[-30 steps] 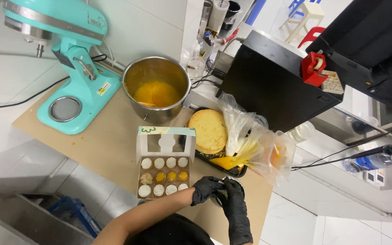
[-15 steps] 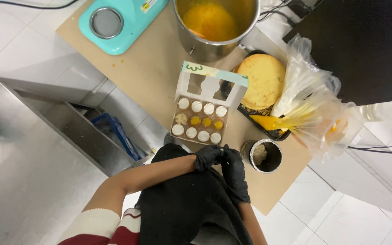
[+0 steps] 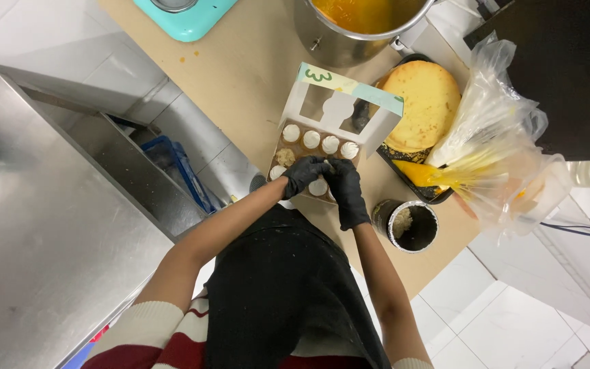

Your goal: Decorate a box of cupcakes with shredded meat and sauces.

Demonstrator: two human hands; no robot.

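An open cardboard box [image 3: 349,92] with a windowed lid sits on the brown worktop and holds rows of small round white-topped pastries [image 3: 311,139]. Both my hands wear black gloves and meet over the box's middle row. My left hand [image 3: 305,173] curls its fingers down onto the pastries there. Touching it fingertip to fingertip, my right hand [image 3: 345,186] pinches at the same spot. What either hand grips is hidden under the gloves.
A dark round tin [image 3: 411,225] with pale crumbs stands right of my right hand. Behind it lie a yellow sponge cake [image 3: 423,102] on a black tray and a piping bag [image 3: 493,157] with orange filling. A steel pot [image 3: 356,27] and turquoise mixer base [image 3: 182,14] sit further back.
The view has tilted downward and closer. My hands moved from the near edge of the box to over its middle row of pastries.
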